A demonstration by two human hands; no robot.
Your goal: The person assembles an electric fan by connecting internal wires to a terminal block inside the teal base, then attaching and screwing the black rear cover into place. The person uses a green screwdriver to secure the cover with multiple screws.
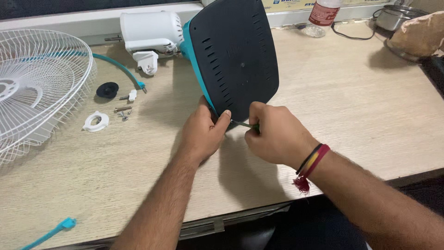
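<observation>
A fan base (236, 55), dark grey underneath with a teal rim, stands tilted on its edge on the wooden table (351, 115). My left hand (203, 132) grips its lower edge, thumb on the dark underside. My right hand (273, 134) is closed on a thin screwdriver (243, 124) whose tip meets the base's bottom corner. The white motor housing (150, 32) is attached behind the base.
A white wire fan guard (37, 88) lies at the left. Near it are a black round knob (107, 90), a white ring nut (96, 121), loose screws (123, 112) and a teal curved strip (118, 68). A plastic bottle (323, 16) and steel pot (395, 17) stand at the back.
</observation>
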